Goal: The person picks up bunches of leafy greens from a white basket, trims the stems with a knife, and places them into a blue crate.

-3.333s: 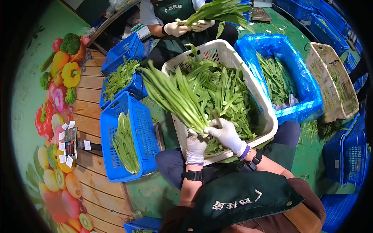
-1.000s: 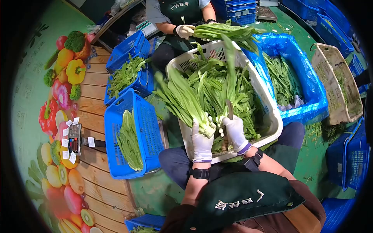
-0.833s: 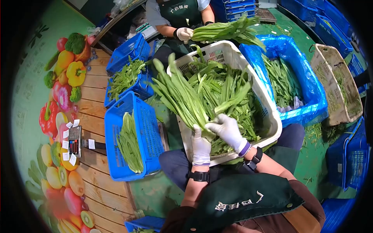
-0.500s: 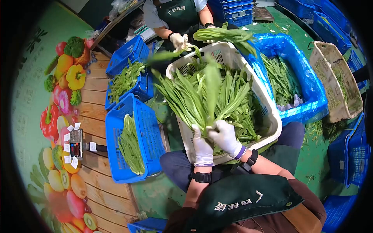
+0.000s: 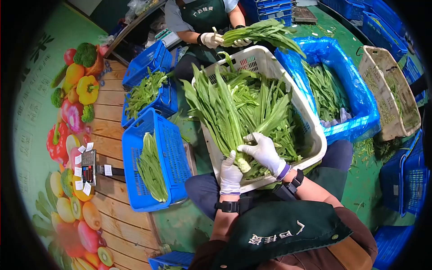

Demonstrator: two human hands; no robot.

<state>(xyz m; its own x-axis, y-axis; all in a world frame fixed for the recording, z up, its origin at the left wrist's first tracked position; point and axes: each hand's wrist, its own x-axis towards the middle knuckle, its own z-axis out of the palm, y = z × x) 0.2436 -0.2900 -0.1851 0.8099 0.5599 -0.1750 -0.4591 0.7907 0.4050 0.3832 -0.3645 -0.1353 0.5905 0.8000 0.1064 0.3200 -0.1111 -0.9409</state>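
Note:
Over the near end of a white crate (image 5: 320,150) full of loose leafy greens (image 5: 263,101), my gloved left hand (image 5: 231,175) is wrapped round the base of a bunch of long green stalks (image 5: 220,117). The leaves fan up and to the left. My gloved right hand (image 5: 265,155) is on the right side of the same bunch, thumb and fingers spread against the stalks just above the pale cut base. The palm side of my left hand is hidden.
Across the crate a co-worker's gloved hands (image 5: 211,39) hold another bunch (image 5: 265,33). A blue-lined crate (image 5: 369,117) of greens stands right, a beige crate (image 5: 373,85) beyond it. Blue baskets (image 5: 173,166) with greens stand left, by a small scale (image 5: 88,166).
The bunch in my hands has become fuller and more upright, its pale base now showing. My right hand has opened its fingers. The co-worker's bunch has lifted, and their hand moved along it.

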